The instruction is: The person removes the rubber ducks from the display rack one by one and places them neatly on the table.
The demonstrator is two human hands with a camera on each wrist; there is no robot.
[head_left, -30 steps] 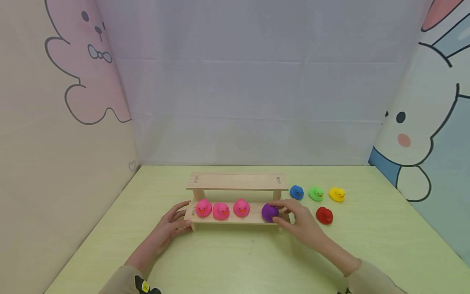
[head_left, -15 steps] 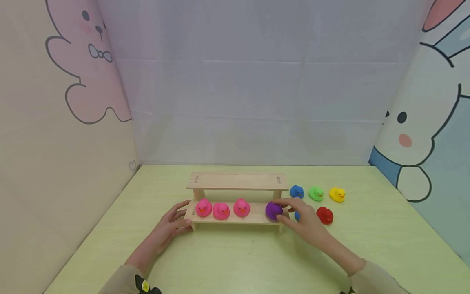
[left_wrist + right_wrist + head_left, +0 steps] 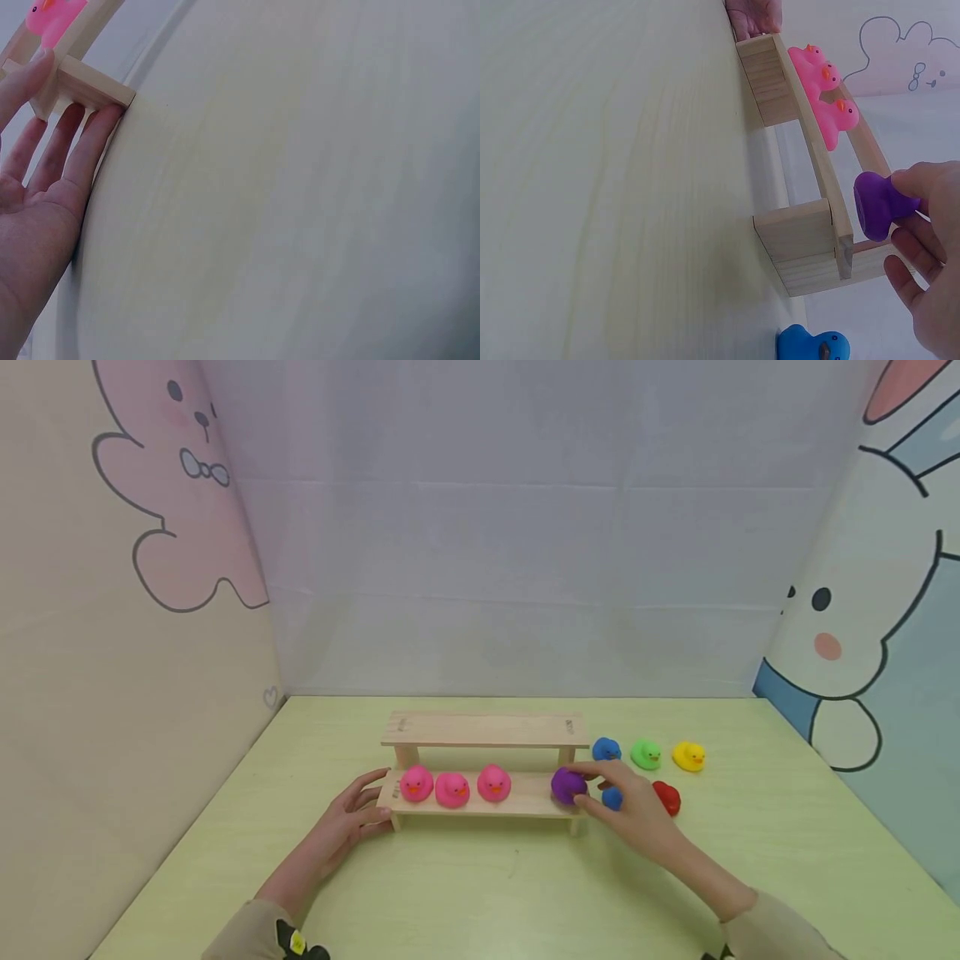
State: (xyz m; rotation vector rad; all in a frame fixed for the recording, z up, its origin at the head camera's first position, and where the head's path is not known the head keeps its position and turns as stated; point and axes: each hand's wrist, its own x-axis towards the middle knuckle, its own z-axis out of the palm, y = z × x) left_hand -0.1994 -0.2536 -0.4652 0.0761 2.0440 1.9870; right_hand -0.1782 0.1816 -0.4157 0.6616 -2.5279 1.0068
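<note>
My right hand (image 3: 633, 806) pinches a purple rubber duck (image 3: 881, 206) between thumb and fingers. In the right wrist view its flat base faces the lower board and sits close over it, near the board's right end. Three pink rubber ducks (image 3: 452, 791) stand in a row on the left part of that board. The two-tier wooden shelf (image 3: 483, 729) has a bare upper board. At its left end my left hand (image 3: 348, 818) holds the frame, thumb at the front corner and fingers against the leg, as the left wrist view shows.
Right of the shelf, a blue duck (image 3: 606, 751), a green duck (image 3: 646, 755) and a yellow duck (image 3: 688, 757) stand on the table. Nearer are a red duck (image 3: 667, 798) and another blue duck (image 3: 814, 343), partly behind my right hand. Curtains with cartoon animals enclose the table.
My right hand has moved the purple duck to the right along the lower board, closer to its end. The left hand, the shelf and the pink ducks stay put.
</note>
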